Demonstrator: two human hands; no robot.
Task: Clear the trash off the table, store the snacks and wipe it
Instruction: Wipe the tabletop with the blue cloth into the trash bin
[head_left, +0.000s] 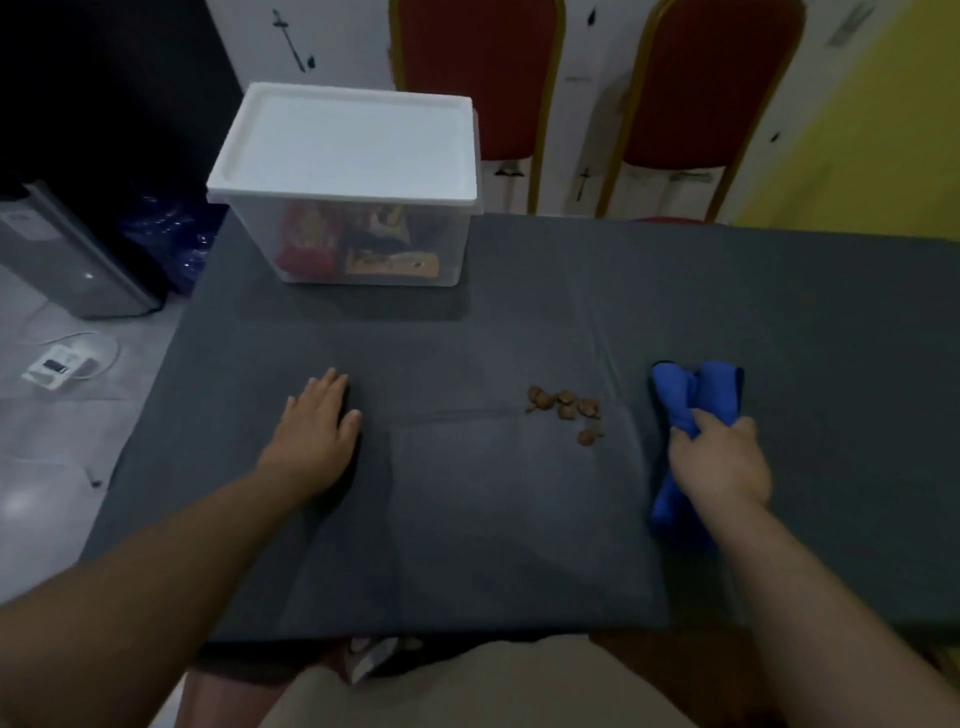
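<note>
Both bare forearms reach in from the near edge over the dark grey tablecloth (519, 519). On the right, the right hand (719, 462) has its fingers curled round a bunched blue cloth (696, 395); one end of the cloth sticks out beyond the knuckles in two rolled lobes, the other hangs out behind the wrist, both lying on the table. On the left, the left hand (317, 431) lies flat, palm down, fingers straight and together, holding nothing.

Between the two hands, nearer the right one, sits a small scatter of brown crumbs (569, 408): roughly eight pieces, most clumped together and one or two lying a little nearer the camera. They lie just left of the cloth and do not touch it. The stretch of tablecloth between the crumbs and the left hand is bare, as is the wide strip from the hands to the near edge.

At the far left corner stands one clear plastic box (363, 244) with a white lid (348, 145) shut on it; red and orange snack packets (358, 244) show through its wall, their number unclear. The box sits close to the table's far and left edges, well apart from both hands.

Beyond the far edge stand two red chairs (478, 78) with gold frames. Left of the table, on the floor, lies one small white device (57, 366) with a cable.
</note>
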